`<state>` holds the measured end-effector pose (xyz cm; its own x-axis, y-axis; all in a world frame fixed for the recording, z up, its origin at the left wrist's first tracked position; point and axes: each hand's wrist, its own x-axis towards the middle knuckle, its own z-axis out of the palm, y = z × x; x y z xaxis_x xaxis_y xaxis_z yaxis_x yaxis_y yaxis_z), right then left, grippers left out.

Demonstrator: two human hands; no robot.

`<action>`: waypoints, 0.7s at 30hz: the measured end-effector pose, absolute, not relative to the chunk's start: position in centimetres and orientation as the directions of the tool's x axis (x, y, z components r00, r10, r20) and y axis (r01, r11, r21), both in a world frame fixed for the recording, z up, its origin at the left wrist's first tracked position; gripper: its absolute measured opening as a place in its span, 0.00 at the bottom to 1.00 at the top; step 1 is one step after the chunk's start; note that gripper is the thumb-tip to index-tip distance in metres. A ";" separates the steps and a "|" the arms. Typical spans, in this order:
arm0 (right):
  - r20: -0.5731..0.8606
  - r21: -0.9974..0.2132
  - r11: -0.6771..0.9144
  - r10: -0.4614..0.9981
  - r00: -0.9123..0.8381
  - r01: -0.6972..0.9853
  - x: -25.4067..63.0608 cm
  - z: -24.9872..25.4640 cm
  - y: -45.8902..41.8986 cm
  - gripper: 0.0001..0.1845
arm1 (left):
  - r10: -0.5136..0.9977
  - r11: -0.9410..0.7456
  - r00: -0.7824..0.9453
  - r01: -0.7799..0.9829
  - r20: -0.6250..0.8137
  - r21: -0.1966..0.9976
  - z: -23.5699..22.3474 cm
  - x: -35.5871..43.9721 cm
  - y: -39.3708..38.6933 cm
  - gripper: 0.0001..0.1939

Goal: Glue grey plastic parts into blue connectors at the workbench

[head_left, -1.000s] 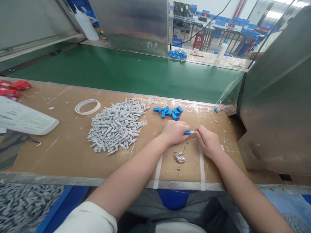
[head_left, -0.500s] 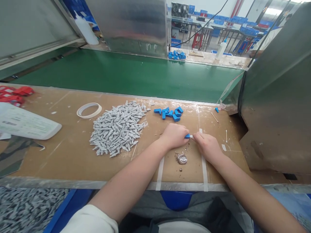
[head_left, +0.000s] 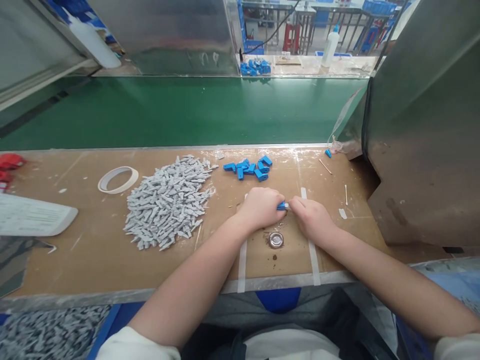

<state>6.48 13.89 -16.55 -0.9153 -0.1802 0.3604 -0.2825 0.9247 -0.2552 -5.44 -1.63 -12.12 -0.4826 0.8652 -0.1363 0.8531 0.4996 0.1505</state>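
My left hand [head_left: 262, 206] is closed around a blue plastic piece [head_left: 281, 205], most of which its fingers hide. My right hand [head_left: 310, 216] pinches a small light grey piece [head_left: 287, 205] that meets the blue one at its right end; whether it sits inside or only touches, I cannot tell. Just below the hands lies a round metal tin [head_left: 276, 240] with dark specks around it. Several loose blue pieces [head_left: 250, 169] are grouped beyond my left hand. A big heap of light grey plastic pieces [head_left: 167, 200] covers the board to their left.
A tape roll [head_left: 118, 180] lies left of the heap, with red parts [head_left: 9, 162] at the far left. Cotton swabs [head_left: 346, 195] lie on the right. A green conveyor belt [head_left: 168, 110] runs behind the board, and a metal panel [head_left: 423, 150] stands at right.
The camera view has shifted, moving the board and its things slightly left in the picture. Both hands keep their hold on the blue and grey pieces, close together.
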 end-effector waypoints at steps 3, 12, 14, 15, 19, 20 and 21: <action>0.368 -0.248 0.926 -0.182 -0.912 -0.284 6.3 -16.4 13.9 0.13 | 0.857 0.514 -0.498 0.841 -0.130 0.170 -12.1 -5.4 -1.6 0.11; 0.354 -0.058 0.998 0.024 -0.935 0.004 5.0 -14.3 17.1 0.13 | 0.709 0.529 -0.684 0.677 0.172 0.512 -10.9 -6.2 -3.8 0.31; 0.247 -0.017 0.980 0.195 -0.949 0.197 3.4 -13.6 18.3 0.15 | 0.586 0.479 -0.769 0.583 0.255 0.656 -10.8 -7.5 -4.3 0.20; 0.175 0.006 0.962 0.267 -0.948 0.272 2.5 -13.3 18.7 0.16 | 0.524 0.409 -0.803 0.529 0.283 0.744 -11.0 -8.2 -4.4 0.18; 0.085 0.014 0.909 0.414 -0.906 0.417 0.2 -11.1 17.9 0.19 | 0.436 -0.045 -0.856 0.289 0.279 0.956 -12.3 -9.8 -3.8 0.20; 0.152 -0.038 0.918 0.395 -0.906 0.394 -0.1 -10.4 16.9 0.20 | 0.435 -0.120 -0.856 0.251 0.278 0.960 -12.7 -9.8 -3.4 0.21; 0.245 -0.108 0.940 0.341 -0.907 0.324 -0.4 -9.5 15.6 0.20 | 0.450 -0.125 -0.849 0.248 0.278 0.961 -13.1 -9.7 -3.0 0.21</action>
<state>-0.37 15.64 -9.50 -0.9074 0.3412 0.2453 0.3242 0.9398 -0.1079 -9.70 -3.02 -13.13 -0.8490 0.4495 0.2776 0.2478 -0.1252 0.9607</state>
